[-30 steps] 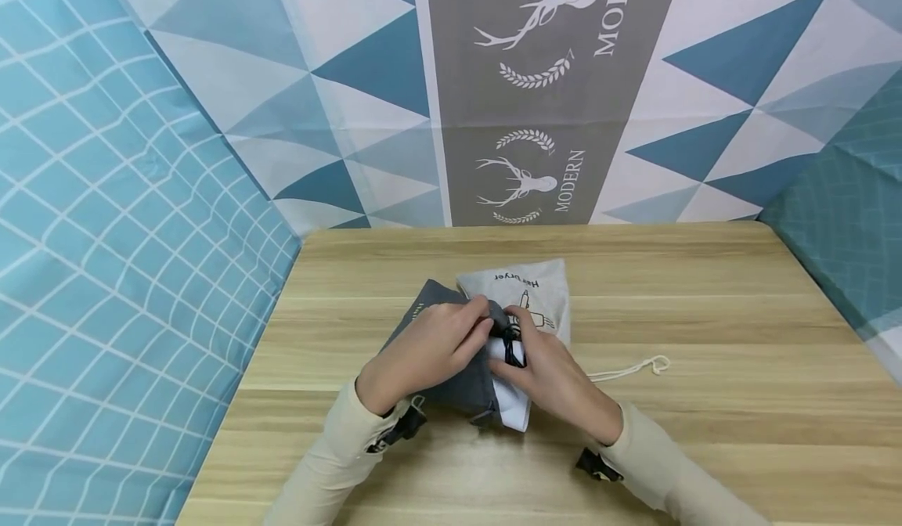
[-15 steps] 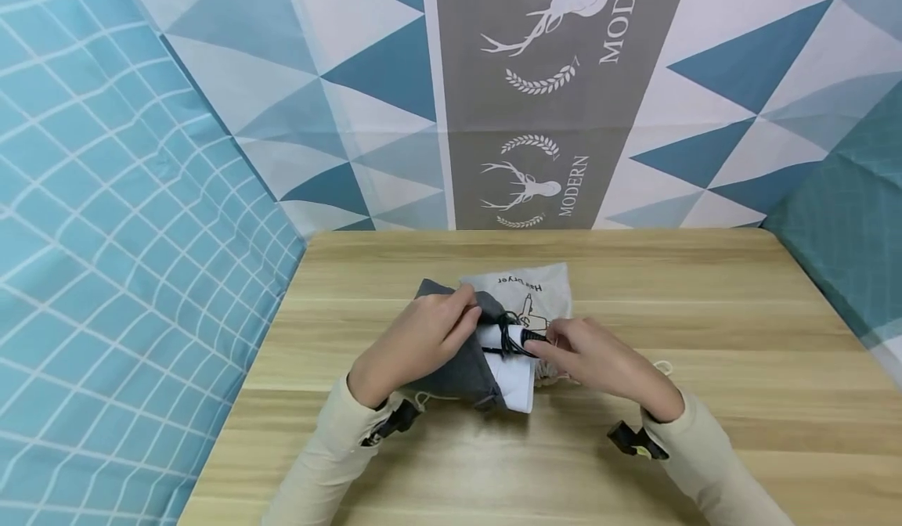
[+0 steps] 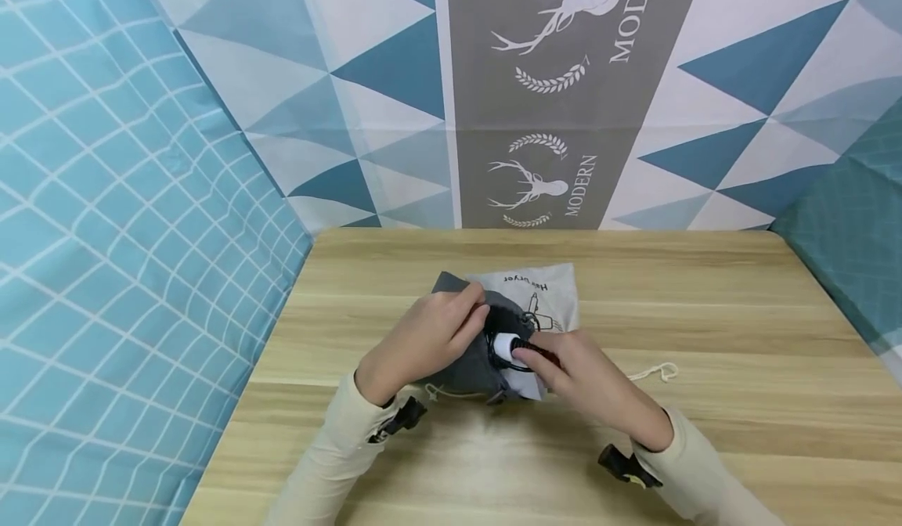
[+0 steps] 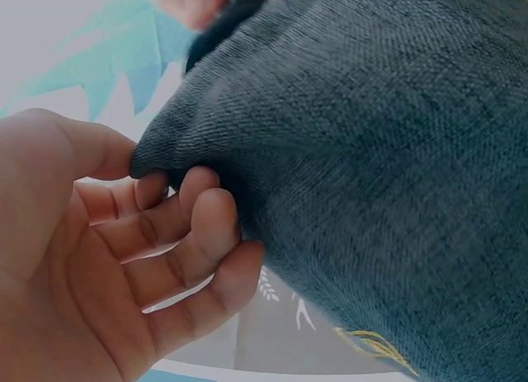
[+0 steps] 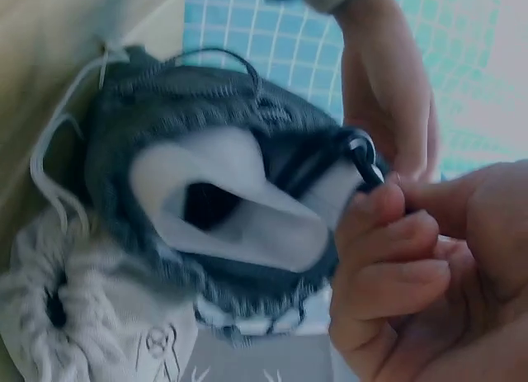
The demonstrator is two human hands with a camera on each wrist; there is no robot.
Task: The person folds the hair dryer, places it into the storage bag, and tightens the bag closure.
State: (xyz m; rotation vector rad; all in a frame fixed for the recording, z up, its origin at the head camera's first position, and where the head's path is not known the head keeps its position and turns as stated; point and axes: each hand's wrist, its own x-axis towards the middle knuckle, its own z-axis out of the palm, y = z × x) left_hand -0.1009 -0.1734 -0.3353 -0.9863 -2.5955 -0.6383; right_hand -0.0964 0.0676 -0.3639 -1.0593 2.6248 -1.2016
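A dark grey drawstring bag [image 3: 461, 365] lies on the table, its mouth facing right. In the head and left wrist views, my left hand [image 3: 426, 338] pinches the bag's fabric [image 4: 330, 134] near the mouth. Inside the mouth sits what looks like a white hair dryer [image 5: 223, 167], partly hidden by the bag. Its white end [image 3: 504, 346] points up to the right, with black cord [image 3: 539, 350] looped around it. My right hand [image 3: 592, 381] grips the cord right beside that end, thumb and fingers curled. The rest of the appliance is hidden within the bag.
Behind the grey bag lies a light grey pouch [image 3: 557, 279] printed "Hair Dryer"; its gathered mouth [image 5: 54, 275] shows in the right wrist view. A white drawstring [image 3: 658, 371] trails to the right on the wooden table [image 3: 740, 338]. Patterned cloth [image 3: 402, 158] hangs behind.
My right hand first moved right from the bag's mouth, then came back left slightly with the cord. The white end now stands up more, and less white shows outside the bag. The left hand keeps its hold.
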